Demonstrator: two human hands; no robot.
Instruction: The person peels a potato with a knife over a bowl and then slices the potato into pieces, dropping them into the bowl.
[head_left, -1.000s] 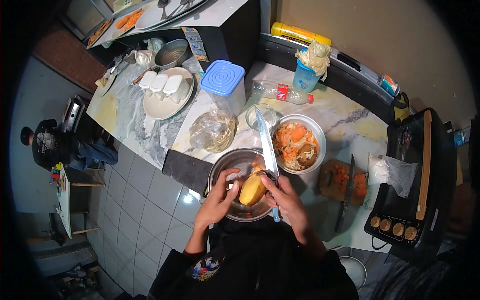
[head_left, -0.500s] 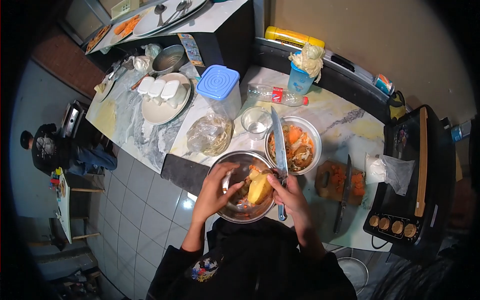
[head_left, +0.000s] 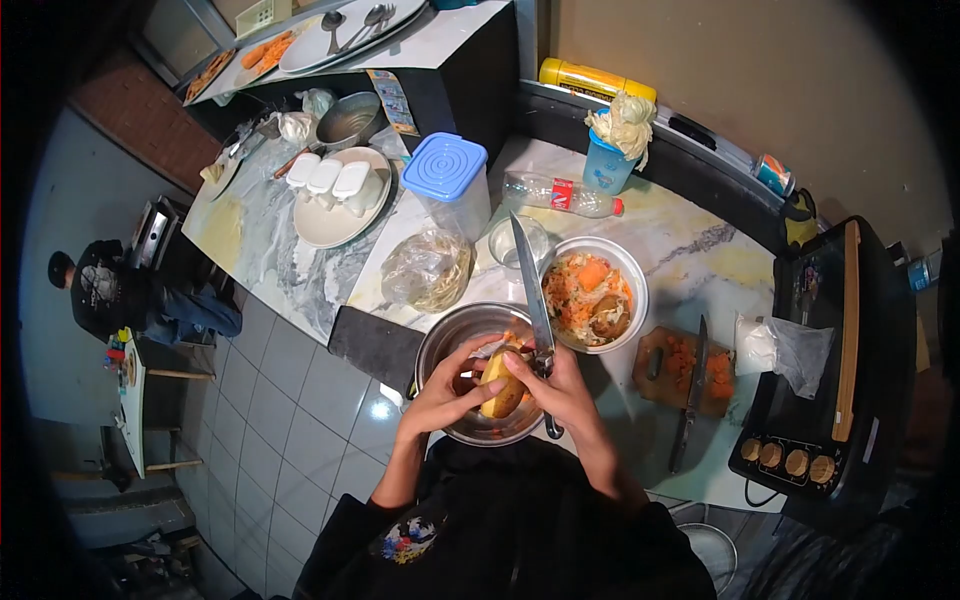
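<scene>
Over a metal bowl, a partly peeled yellow potato is between my two hands. My left hand is closed around its left side. My right hand is wrapped round a large kitchen knife, its blade pointing up and away and its dark handle end showing below the palm. The right thumb presses on the potato. Orange scraps lie in the bowl, partly hidden by my hands. Just beyond stands a white bowl of shredded vegetables, with an orange chunk and a brown potato on top.
At right, a cutting board holds diced carrot and a second knife, beside a black oven. Behind stand a glass, a plastic bottle, a blue-lidded container and a bag of sprouts. Another person is far left.
My left hand has closed from spread fingers onto the potato. The potato has turned and shifted slightly left and down. The knife stays in my right hand, moved slightly left.
</scene>
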